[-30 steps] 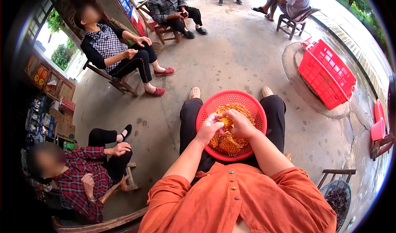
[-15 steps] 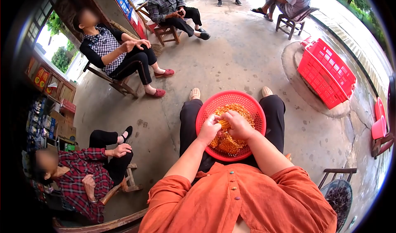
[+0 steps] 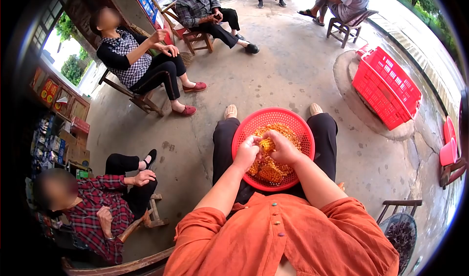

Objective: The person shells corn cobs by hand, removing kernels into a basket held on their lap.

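A round red plastic colander rests on my lap between my thighs. Loose corn kernels lie in it, along with what look like corn cobs nearer to me. Above them I hold a yellow ear of corn. My left hand is closed round one side of it. My right hand grips it from the other side, thumb and fingers against the kernels. Parts of the ear are hidden behind my fingers.
Several seated people are around me, one in a checkered top and one in a plaid shirt. Red crates stand to the right on the concrete floor. A dark-filled basket is at lower right, beyond a pink basin.
The ear of corn has turned slightly in my hands and shows more of its yellow side. The person in the checkered top has raised a hand; the person in the plaid shirt has shifted their head.
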